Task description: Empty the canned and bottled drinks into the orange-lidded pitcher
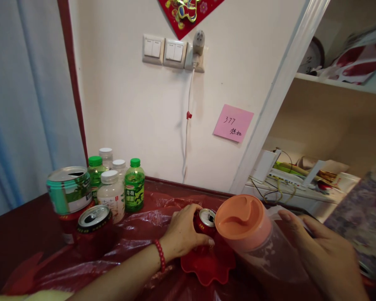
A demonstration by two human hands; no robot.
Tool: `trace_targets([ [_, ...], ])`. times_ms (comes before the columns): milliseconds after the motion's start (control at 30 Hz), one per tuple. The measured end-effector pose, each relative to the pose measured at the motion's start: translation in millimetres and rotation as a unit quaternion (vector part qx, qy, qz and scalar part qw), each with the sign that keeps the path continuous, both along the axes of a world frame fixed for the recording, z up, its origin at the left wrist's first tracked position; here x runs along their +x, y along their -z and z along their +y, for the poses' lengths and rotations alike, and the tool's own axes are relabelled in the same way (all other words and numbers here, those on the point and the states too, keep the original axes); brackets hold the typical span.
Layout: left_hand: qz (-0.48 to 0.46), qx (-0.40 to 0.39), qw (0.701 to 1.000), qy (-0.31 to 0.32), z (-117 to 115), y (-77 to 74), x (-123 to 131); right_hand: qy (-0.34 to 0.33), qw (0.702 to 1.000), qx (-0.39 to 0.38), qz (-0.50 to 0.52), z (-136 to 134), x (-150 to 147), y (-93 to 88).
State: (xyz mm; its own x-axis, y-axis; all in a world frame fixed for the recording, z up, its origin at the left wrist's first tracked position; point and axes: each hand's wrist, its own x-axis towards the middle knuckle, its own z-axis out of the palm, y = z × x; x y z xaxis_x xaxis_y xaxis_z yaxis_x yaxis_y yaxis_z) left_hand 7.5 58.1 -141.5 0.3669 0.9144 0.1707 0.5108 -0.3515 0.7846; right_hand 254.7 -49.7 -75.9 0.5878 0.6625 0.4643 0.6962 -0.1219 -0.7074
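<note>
My left hand (183, 232), with a red bead bracelet on the wrist, is wrapped round an opened red drink can (205, 223) that stands on a red scalloped dish (207, 267). My right hand (322, 255) grips a clear plastic pitcher with an orange lid (242, 219). The pitcher is tilted toward the can, and its lid is right beside the can's top.
A red plastic sheet (138, 246) covers the table. At the left stand several small bottles (134, 184), a green-labelled can (69, 190) stacked on a red one, and another opened red can (94, 232). A charger cable (188, 125) hangs down the wall. Cluttered shelves (301, 184) are at the right.
</note>
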Motion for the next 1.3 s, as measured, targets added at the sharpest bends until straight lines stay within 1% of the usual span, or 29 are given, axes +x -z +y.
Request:
trace_targets([
  [233,-0.001,0.004,1.000,0.003,0.4,0.1,0.4,0.000,1.000,-0.003,-0.009,0.1,4.1,2.1],
  [567,-0.002,0.007,1.000,0.000,1.4,1.2,0.6,0.001,1.000,-0.009,-0.016,-2.8,0.2,-3.1],
  [867,-0.003,0.002,1.000,0.002,0.4,1.2,-0.3,-0.001,1.000,-0.002,-0.009,-2.3,1.8,-0.5],
  [1067,0.008,0.001,1.000,-0.004,0.8,1.1,0.1,-0.001,1.000,-0.018,-0.005,-2.2,1.4,-2.5],
  [1300,-0.002,0.005,1.000,0.001,1.4,1.3,0.5,-0.002,1.000,-0.009,-0.013,-1.7,3.5,-1.1],
])
